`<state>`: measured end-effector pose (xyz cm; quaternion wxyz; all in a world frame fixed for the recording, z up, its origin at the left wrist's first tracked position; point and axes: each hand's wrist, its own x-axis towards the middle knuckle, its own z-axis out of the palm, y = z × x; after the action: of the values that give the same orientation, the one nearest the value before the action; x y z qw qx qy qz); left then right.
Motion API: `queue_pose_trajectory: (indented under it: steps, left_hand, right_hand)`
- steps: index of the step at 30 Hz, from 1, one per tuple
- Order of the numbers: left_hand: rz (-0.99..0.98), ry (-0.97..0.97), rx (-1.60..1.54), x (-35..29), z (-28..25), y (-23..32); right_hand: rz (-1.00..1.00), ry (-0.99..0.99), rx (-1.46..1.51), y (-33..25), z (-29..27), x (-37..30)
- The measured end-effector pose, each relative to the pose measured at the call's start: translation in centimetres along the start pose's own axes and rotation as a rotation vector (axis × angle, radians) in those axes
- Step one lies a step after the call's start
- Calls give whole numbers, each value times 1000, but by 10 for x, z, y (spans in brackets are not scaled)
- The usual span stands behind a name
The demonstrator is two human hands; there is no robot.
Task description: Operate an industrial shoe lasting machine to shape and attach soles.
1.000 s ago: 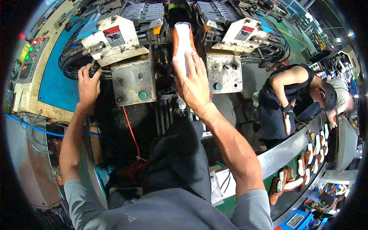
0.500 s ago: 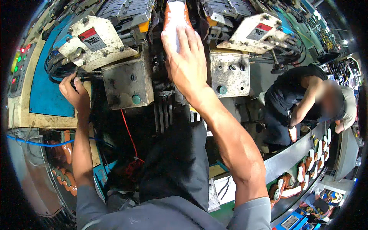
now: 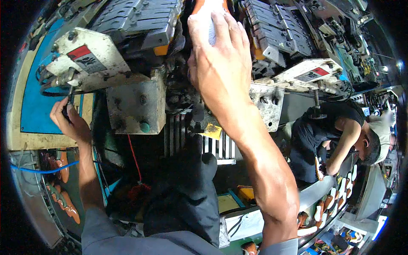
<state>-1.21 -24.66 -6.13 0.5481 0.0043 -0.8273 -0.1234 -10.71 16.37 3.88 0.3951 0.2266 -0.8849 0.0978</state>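
My right hand point(image 3: 223, 55) lies over an upturned orange-brown shoe point(image 3: 212, 30) with a white sole, thumb on one side and fingers across the other. The shoe sits in the gap between two banks of metal plates, the left bank point(image 3: 140, 17) and the right bank point(image 3: 282, 29); its far end is cut off by the view's edge. At the left, my left hand point(image 3: 70, 121) curls round the dark lower end of a threaded rod point(image 3: 71, 92). That rod hangs from a white bracket point(image 3: 91, 59); the fingers partly hide its end.
Metal boxes, left point(image 3: 131, 108) and right point(image 3: 267, 102), flank the gap. Another threaded rod with a round knob point(image 3: 316, 115) hangs at right. A bent-over co-worker point(image 3: 327, 136) handles a shoe beside a belt of shoes point(image 3: 329, 199). A blue hose point(image 3: 46, 170) crosses at left.
The head view has shifted, so the machine appears lower and its plates show more. Both hands keep their places on the shoe and the rod. The co-worker's posture differs slightly.
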Motion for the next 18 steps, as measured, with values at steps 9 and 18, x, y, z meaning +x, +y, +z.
queue_pose_trajectory:
  steps: [9, 18]
  left_hand:
    - [62, 76, -35, -5, 23, -15]
    - [601, 199, 266, 17, 67, -166]
  right_hand:
    - [22, 61, -29, 14, 2, 8]
    - [458, 10, 475, -116, -102, -288]
